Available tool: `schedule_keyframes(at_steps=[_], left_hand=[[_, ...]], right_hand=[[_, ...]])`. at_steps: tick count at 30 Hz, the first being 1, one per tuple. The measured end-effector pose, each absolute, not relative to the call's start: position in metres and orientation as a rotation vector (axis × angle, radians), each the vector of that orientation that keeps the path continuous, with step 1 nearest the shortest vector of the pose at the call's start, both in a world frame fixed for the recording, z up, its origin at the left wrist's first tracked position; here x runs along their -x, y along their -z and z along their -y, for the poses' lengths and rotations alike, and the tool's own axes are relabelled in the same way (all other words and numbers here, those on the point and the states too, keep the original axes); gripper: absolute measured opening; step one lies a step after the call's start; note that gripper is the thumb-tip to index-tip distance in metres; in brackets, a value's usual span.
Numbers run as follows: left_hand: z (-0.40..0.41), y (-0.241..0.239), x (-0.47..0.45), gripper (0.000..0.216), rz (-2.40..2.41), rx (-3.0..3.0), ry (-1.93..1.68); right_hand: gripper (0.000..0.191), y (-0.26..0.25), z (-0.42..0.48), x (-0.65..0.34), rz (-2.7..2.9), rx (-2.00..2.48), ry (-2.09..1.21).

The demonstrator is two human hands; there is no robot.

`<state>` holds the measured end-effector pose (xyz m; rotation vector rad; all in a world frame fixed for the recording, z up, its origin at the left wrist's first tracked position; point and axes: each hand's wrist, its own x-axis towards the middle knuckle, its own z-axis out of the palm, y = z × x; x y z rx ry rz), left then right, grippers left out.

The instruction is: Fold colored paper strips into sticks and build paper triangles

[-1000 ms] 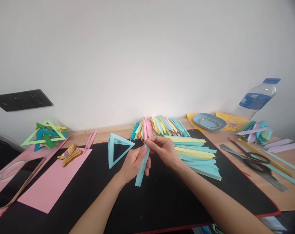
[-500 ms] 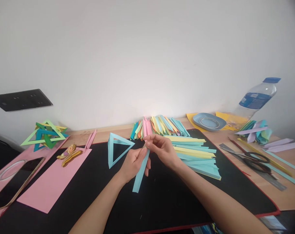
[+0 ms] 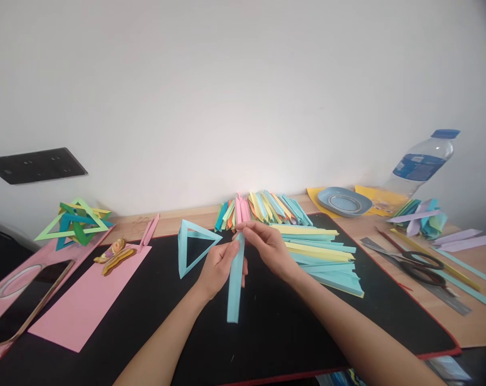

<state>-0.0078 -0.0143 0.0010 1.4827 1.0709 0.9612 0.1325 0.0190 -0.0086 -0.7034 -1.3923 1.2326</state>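
Observation:
Over the black mat (image 3: pixel 267 327) both hands grip one folded light blue paper strip (image 3: pixel 235 289). My left hand (image 3: pixel 216 268) closes round its upper part, thumb pressed on it. My right hand (image 3: pixel 267 246) pinches its top end between thumb and fingers. The strip hangs almost straight down toward me. A light blue paper triangle (image 3: pixel 192 246) stands just left of my left hand. A spread of blue and yellow folded strips (image 3: pixel 323 254) lies right of my right hand.
A row of mixed coloured folded strips (image 3: pixel 262 208) lies by the wall. Pink sheet (image 3: pixel 88 297), green and blue interlocked triangles (image 3: pixel 74 222) and a small figurine (image 3: pixel 114 254) lie left. A blue dish (image 3: pixel 343 201), water bottle (image 3: pixel 421 163), scissors (image 3: pixel 421 265) and ruler (image 3: pixel 435 289) lie right.
The blue strip's lower end has swung from slanting down-left to nearly vertical, and more of it shows below my left hand. Both hands stay in place.

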Motion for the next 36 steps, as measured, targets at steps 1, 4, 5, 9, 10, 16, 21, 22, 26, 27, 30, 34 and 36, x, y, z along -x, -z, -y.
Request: schedule_keyframes(at_steps=[1,4,5,9,10,16,21,22,26,27,30,34,36], left_hand=[[0.014,0.000,0.008,0.053,-1.070,-1.463,-0.974],[0.012,0.002,0.009,0.053,-1.054,-1.421,-0.999],[0.012,0.003,0.009,0.054,-1.041,-1.406,-1.007],[0.010,0.004,0.010,0.056,-0.972,-1.334,-1.024],[0.010,0.004,0.011,0.056,-0.966,-1.320,-1.024],[0.010,-0.001,0.011,0.060,-0.983,-1.270,-0.996],[0.008,-0.002,0.014,0.056,-0.963,-1.223,-0.977],[0.008,-0.002,0.015,0.053,-0.954,-1.219,-0.976],[0.006,0.001,0.018,0.045,-0.901,-1.208,-0.969],[0.005,0.002,0.018,0.045,-0.884,-1.201,-0.970],[0.004,0.002,0.018,0.046,-0.842,-1.180,-0.973],[0.005,0.001,0.018,0.052,-0.863,-1.217,-0.956],[0.005,0.000,0.019,0.054,-0.896,-1.262,-0.937]], right_hand=[[0.026,0.008,-0.019,-0.132,1.404,0.688,-1.232],[0.025,0.009,-0.018,-0.132,1.383,0.673,-1.253],[0.025,0.009,-0.019,-0.133,1.363,0.674,-1.275],[0.025,0.012,-0.022,-0.134,1.292,0.636,-1.379],[0.026,0.012,-0.022,-0.134,1.283,0.619,-1.397],[0.022,0.014,-0.023,-0.134,1.289,0.547,-1.419],[0.019,0.013,-0.022,-0.135,1.326,0.560,-1.386],[0.019,0.012,-0.022,-0.135,1.342,0.573,-1.373],[0.021,0.011,-0.021,-0.136,1.359,0.595,-1.357],[0.020,0.012,-0.021,-0.136,1.352,0.590,-1.360],[0.017,0.013,-0.023,-0.137,1.336,0.567,-1.368],[0.014,0.013,-0.025,-0.139,1.362,0.566,-1.386],[0.015,0.012,-0.026,-0.141,1.394,0.588,-1.403]])
